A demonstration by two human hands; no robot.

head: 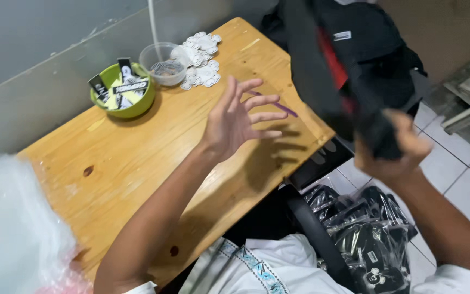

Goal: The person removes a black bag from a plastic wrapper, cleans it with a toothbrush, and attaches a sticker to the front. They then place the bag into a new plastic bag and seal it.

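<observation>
while right hand (395, 147) grips black garment (354, 65), left hand (237, 117) spread open, apart beside it

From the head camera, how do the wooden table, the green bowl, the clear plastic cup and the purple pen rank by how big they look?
Largest to smallest as they look in this view:
1. Wooden table
2. Green bowl
3. Clear plastic cup
4. Purple pen, partly hidden by the left hand, so its rank is unsure.

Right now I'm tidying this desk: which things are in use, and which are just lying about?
In use:
- black garment, gripped by the right hand
- left hand, open above the wooden table

Lying about:
- green bowl
- clear cup
- white stickers
- purple pen
- bubble wrap
- bagged black items
</observation>
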